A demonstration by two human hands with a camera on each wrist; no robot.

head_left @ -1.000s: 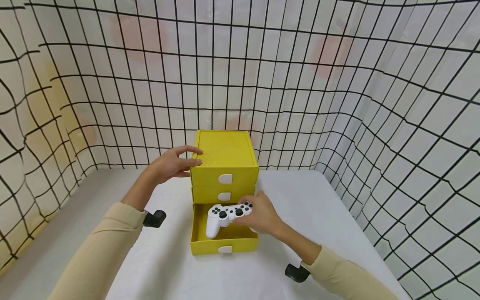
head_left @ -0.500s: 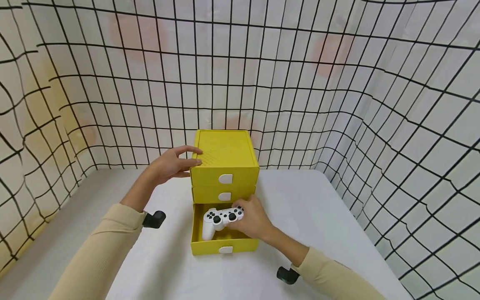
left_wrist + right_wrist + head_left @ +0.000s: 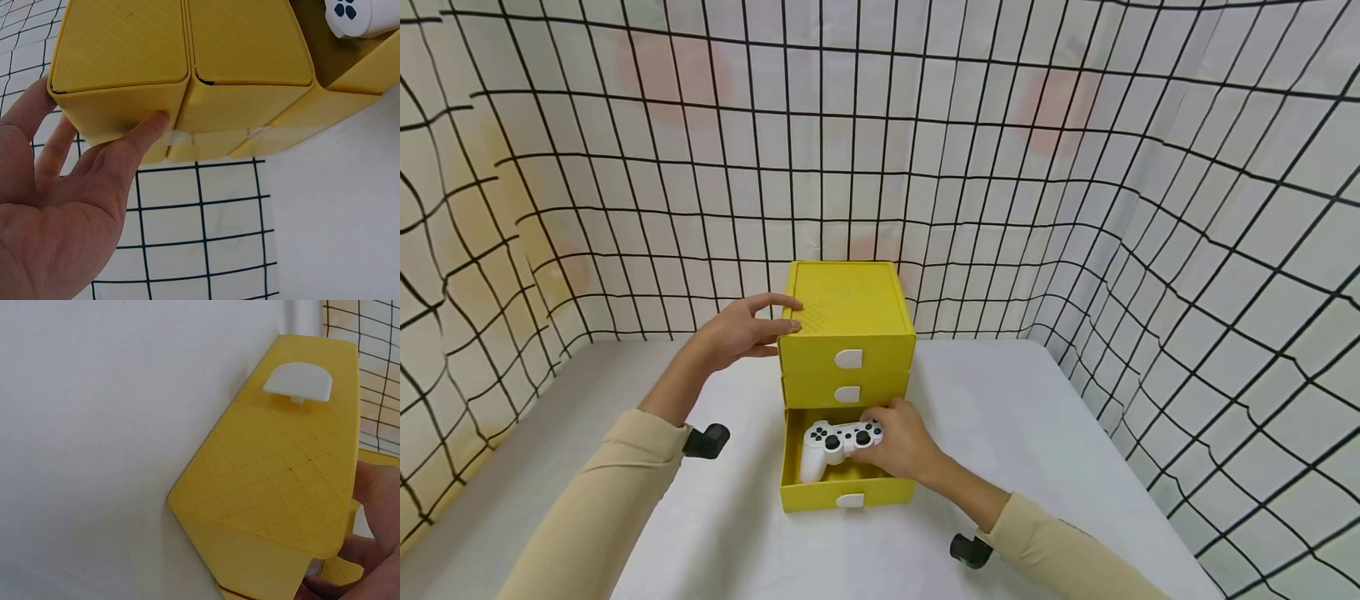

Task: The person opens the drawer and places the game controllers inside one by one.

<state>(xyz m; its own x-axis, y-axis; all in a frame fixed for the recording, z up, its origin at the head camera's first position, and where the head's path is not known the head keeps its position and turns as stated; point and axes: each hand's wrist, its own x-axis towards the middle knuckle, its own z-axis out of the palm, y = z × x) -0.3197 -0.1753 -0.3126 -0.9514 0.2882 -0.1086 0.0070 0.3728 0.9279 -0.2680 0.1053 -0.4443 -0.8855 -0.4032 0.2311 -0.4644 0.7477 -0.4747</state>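
Note:
A yellow drawer unit stands on the white table, its lowest drawer pulled out. In that drawer is a white game controller, tilted, with its left grip low. My right hand grips the controller's right end, inside the drawer; the fingertips are partly hidden. In the right wrist view the drawer front covers most of the controller and part of the right hand. My left hand rests on the unit's upper left edge. Seen from the left wrist, its fairly straight fingers touch the yellow wall.
Two upper drawers are closed, each with a white tab handle. The white table extends to both sides. Black netting over white sheeting surrounds the back and sides. A black wrist device sits at the right cuff.
My right hand has moved left and down with the controller, lowering it deeper into the open drawer. The left hand stays on the unit's edge.

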